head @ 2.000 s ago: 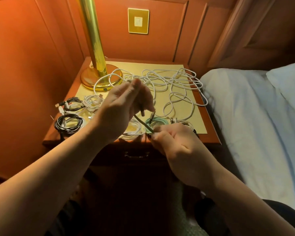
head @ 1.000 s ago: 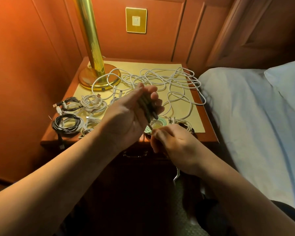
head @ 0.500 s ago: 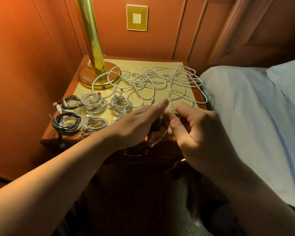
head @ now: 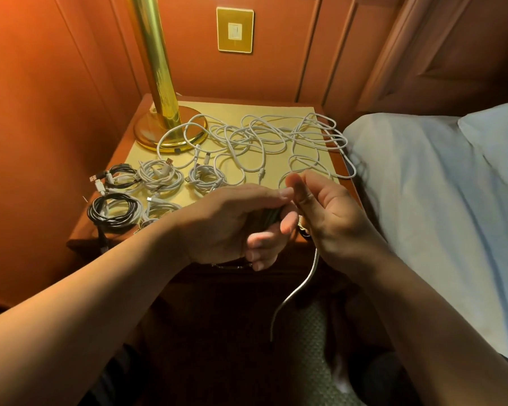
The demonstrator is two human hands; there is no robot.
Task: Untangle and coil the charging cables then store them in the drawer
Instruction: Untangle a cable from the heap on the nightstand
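A: Left hand (head: pixel 229 221)?
B: Fingers curled round a dark coiled cable (head: pixel 269 215), gripping it just over the bench (head: pixel 79 238) front edge.
A: Right hand (head: pixel 326 212)?
B: Touching the left, thumb and fingers pinching the same cable; its grey tail (head: pixel 294 294) hangs below both hands.
A: Other cables?
B: Tangled white cables (head: pixel 264 142) beyond the hands; finished coils (head: pixel 156 174) beyond the left wrist, black coil (head: pixel 112 210) beside them.

A brass lamp (head: pixel 162 92) stands on its round base at the back left corner of the wooden tabletop (head: pixel 79 230). A gold switch plate (head: pixel 235 29) sits on the panelled wall behind. A bed with a pale sheet (head: pixel 423 194) lies right of it, and patterned carpet (head: pixel 305 332) lies below.
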